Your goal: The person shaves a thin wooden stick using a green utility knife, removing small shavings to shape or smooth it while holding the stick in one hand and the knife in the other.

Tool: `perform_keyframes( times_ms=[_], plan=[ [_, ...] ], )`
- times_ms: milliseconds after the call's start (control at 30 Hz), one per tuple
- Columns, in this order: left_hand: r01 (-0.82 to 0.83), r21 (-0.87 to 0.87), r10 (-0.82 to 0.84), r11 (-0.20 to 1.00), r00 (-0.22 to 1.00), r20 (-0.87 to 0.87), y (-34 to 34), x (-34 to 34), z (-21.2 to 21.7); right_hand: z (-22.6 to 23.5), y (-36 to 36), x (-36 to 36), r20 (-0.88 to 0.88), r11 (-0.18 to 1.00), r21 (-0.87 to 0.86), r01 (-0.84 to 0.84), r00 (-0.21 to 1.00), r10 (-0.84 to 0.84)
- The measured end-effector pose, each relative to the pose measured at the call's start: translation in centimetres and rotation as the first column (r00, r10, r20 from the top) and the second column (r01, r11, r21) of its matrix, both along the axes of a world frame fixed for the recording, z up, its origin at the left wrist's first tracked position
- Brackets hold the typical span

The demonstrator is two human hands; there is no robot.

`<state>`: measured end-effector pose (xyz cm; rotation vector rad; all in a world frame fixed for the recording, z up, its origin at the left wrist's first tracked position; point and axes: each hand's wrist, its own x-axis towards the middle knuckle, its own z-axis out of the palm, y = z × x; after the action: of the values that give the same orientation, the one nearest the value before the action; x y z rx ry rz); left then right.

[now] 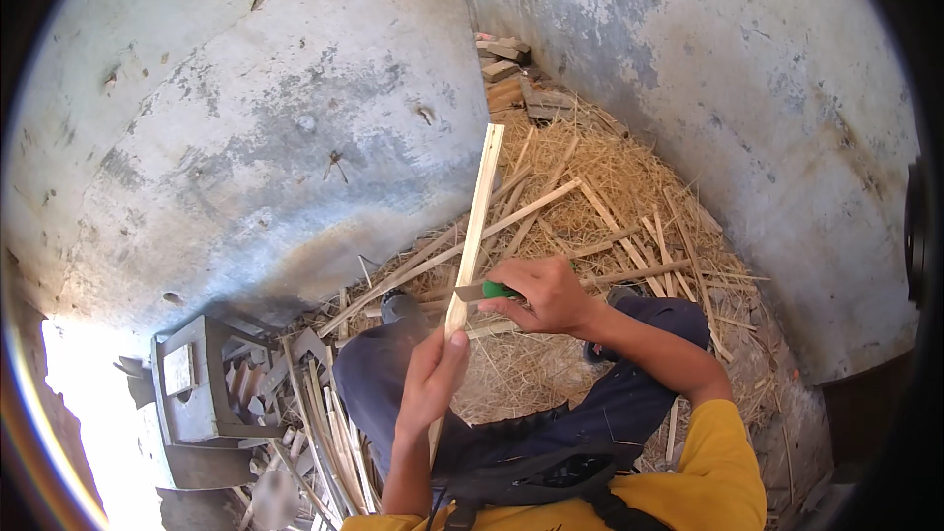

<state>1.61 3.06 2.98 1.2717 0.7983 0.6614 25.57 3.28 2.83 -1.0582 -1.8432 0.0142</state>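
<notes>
My left hand [431,379] grips the lower part of a long pale bamboo strip [475,216] that points up and away from me. My right hand [544,293] holds a knife with a green handle [498,290]; its blade [470,292] lies across the strip just above my left hand. Both hands work over my lap, above my dark blue trousers [393,374].
Split bamboo strips and straw-like shavings [600,216] cover the ground ahead and to the right. A bundle of thin strips [329,433] lies by my left leg. A grey wooden box [202,383] stands at lower left. Stained concrete walls [295,118] meet in a corner ahead.
</notes>
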Motion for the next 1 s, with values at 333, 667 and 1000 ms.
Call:
perform_keyframes(
  times_ms=[333, 667, 1000],
  plan=[
    [0.015, -0.031, -0.014, 0.999, 1.0, 0.02, -0.3, 0.1, 0.6, 1.1, -0.2, -0.4, -0.003, 0.997, 0.05, 0.061, 0.998, -0.061],
    [0.063, -0.206, -0.065, 0.976, 0.998, -0.004, -1.5, -1.1, 0.1, 0.9, 2.4, 3.7, -0.158, 0.979, -0.03, 0.201, 0.966, -0.203],
    [0.073, -0.103, -0.091, 0.992, 0.98, -0.177, -3.8, -3.5, -1.8, 2.0, 4.6, 13.4, -0.302, 0.87, -0.201, 0.45, 0.816, -0.492]
  ],
)
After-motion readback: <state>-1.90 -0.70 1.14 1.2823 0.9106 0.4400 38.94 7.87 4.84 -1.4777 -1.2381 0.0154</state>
